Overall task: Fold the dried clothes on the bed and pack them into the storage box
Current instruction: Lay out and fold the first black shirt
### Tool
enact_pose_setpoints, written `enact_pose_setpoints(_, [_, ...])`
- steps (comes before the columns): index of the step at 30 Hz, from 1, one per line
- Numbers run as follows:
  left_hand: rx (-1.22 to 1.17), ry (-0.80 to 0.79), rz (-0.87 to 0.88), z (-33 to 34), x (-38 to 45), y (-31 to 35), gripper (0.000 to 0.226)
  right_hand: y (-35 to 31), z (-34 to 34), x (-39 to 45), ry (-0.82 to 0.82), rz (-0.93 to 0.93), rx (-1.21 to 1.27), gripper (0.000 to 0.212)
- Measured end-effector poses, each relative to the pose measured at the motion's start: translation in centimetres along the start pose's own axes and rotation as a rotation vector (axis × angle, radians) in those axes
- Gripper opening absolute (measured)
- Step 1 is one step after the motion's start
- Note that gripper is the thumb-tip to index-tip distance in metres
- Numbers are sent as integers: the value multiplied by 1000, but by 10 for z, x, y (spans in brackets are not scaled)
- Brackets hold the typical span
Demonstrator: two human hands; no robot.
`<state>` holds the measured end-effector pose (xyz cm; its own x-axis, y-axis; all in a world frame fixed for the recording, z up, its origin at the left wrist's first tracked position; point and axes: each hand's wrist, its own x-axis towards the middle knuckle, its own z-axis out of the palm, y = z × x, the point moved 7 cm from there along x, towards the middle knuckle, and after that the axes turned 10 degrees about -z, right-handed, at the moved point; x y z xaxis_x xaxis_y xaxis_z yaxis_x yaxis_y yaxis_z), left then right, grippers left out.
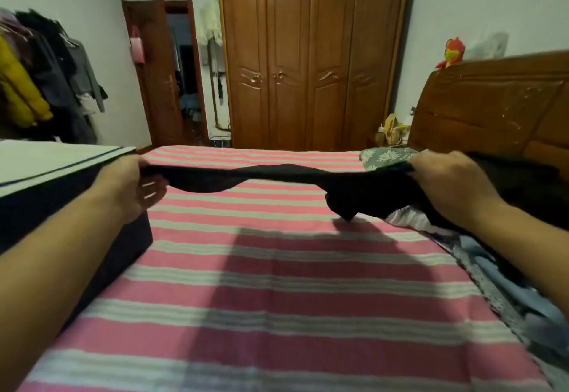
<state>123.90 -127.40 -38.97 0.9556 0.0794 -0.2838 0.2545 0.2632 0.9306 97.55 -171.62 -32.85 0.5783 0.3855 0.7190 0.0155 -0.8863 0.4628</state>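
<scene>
A black garment (277,179) hangs stretched in the air above the pink and grey striped bed (277,283). My left hand (129,185) pinches its left end, and my right hand (455,182) grips its right end, where a bunched part droops toward the sheet. On the bed's left side stands the dark blue storage box (77,206) with a white lid on top. More clothes (508,283), blue and patterned, lie piled along the bed's right edge.
A wooden headboard (492,108) rises at the right, with a dark heap in front of it. A wooden wardrobe (314,52) stands beyond the bed. A rack of hanging coats (40,77) is at the far left, beside an open door (160,71).
</scene>
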Motion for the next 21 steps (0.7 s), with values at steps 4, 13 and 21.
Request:
enact_pose_setpoints(4, [168, 52, -180, -85, -30, -143, 16, -98, 49, -116, -377, -110, 169, 14])
enact_pose_setpoints(13, [287, 114, -396, -220, -49, -326, 15, -169, 65, -299, -522, 467, 330, 37])
enact_pose_setpoints(21, [262, 64, -448, -208, -35, -334, 23, -157, 109, -331, -865, 1396, 818, 37])
